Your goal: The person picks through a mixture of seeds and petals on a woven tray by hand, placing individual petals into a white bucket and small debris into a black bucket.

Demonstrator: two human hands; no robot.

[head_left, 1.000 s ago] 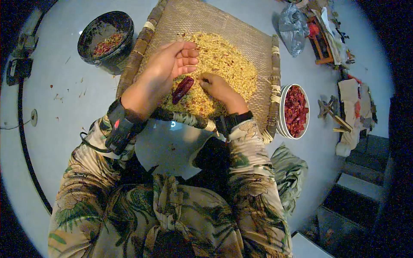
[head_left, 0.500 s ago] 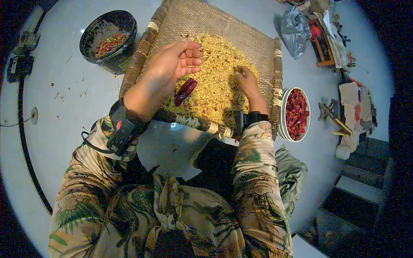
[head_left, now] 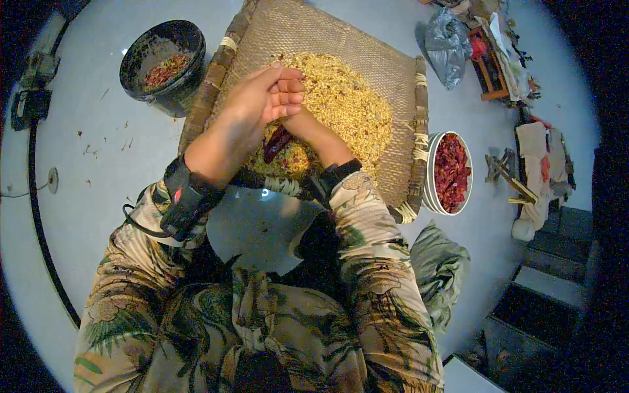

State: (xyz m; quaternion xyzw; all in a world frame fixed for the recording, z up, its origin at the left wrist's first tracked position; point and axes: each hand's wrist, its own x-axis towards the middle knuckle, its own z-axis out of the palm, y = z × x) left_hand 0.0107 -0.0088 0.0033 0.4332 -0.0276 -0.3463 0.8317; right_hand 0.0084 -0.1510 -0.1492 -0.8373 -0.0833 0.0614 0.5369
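Note:
A flat woven tray (head_left: pixel 403 72) with a bound wooden rim bears a wide heap of small yellow seeds (head_left: pixel 354 105) mixed with reddish bits. My left hand (head_left: pixel 265 98) hovers over the left part of the heap, its palm turned to the right and its fingers loosely curved with nothing visible in them. Right beside it, my right hand (head_left: pixel 300 124) reaches in from the right; its fingers are hidden behind my left hand. A dark red dried chili pepper (head_left: pixel 278 144) lies just below both hands, near the tray's front rim.
A black bucket (head_left: pixel 187 88) with reddish scraps stands left of the tray. On the right is a white bucket (head_left: pixel 429 177) full of red dried chili pieces. A grey plastic bag (head_left: pixel 447 49) and a small wooden stool (head_left: pixel 508 177) are farther right. Scraps litter the floor at left.
My right hand has moved left across the seeds to my left hand, baring the tray's front right corner. My left hand has hardly moved.

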